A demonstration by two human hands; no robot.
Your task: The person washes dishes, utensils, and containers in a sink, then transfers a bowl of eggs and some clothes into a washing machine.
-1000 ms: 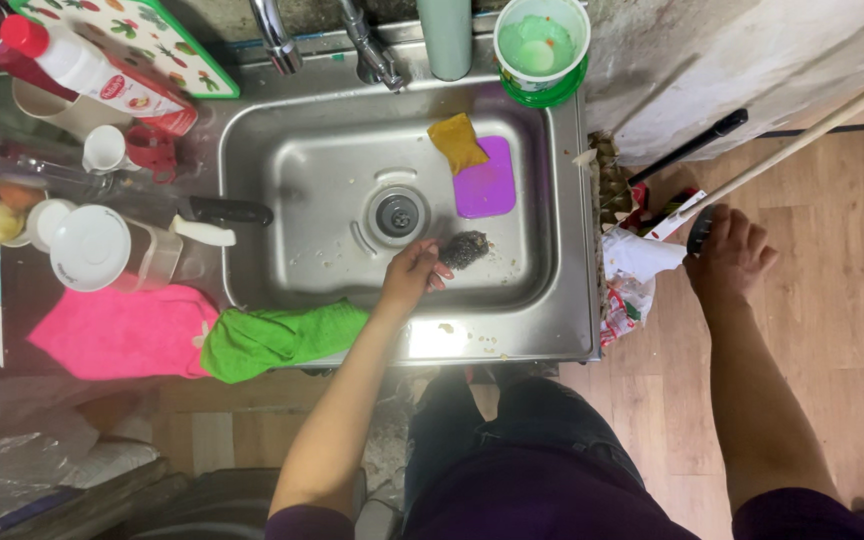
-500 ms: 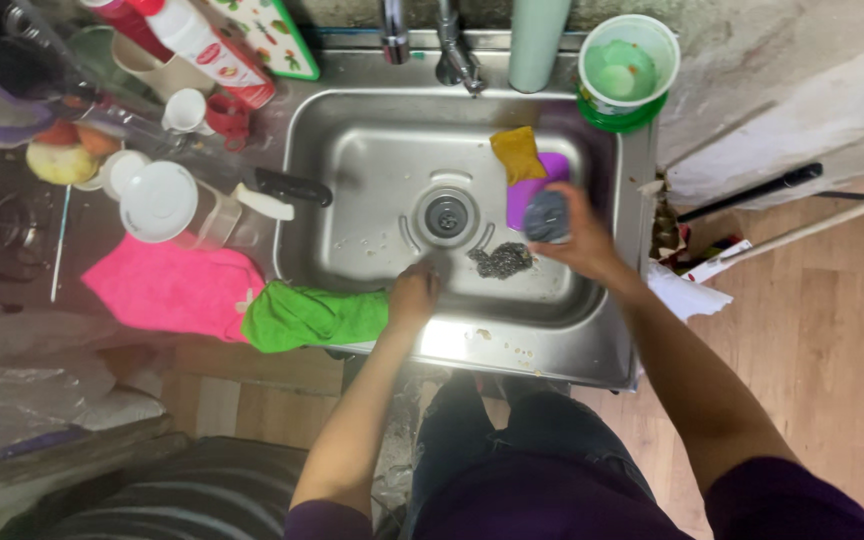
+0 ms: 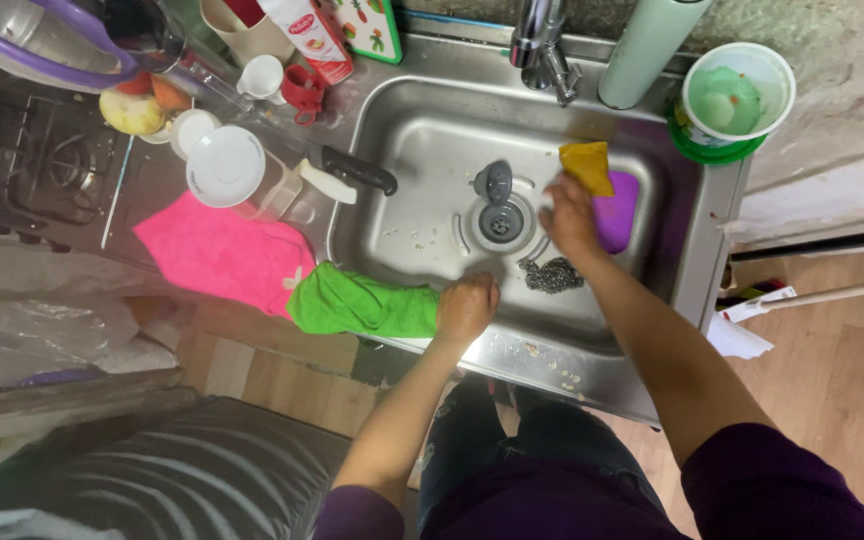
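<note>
My left hand (image 3: 467, 305) is a closed fist on the front rim of the steel sink (image 3: 697, 250), touching the end of a green cloth (image 3: 367, 303). My right hand (image 3: 569, 215) reaches into the basin with loosely curled fingers and nothing visibly in it. It lies between a yellow sponge (image 3: 588, 166) and a ball of steel wool (image 3: 551, 275), partly over a purple pad (image 3: 619, 212). A grey drain stopper (image 3: 493, 181) sits tilted just above the open drain (image 3: 500, 224), a little left of my right hand.
A black-handled knife (image 3: 357, 170) rests on the sink's left rim. A pink cloth (image 3: 220, 252), white lids, cups, bottles and fruit crowd the left counter. The tap (image 3: 542, 45), a pale green tube and a green-rimmed tub (image 3: 735, 100) stand behind. Wooden floor lies to the right.
My right hand came from outside the sink into the basin with a dark round stopper, which now lies by the drain. My left hand drew back from the basin to the front rim.
</note>
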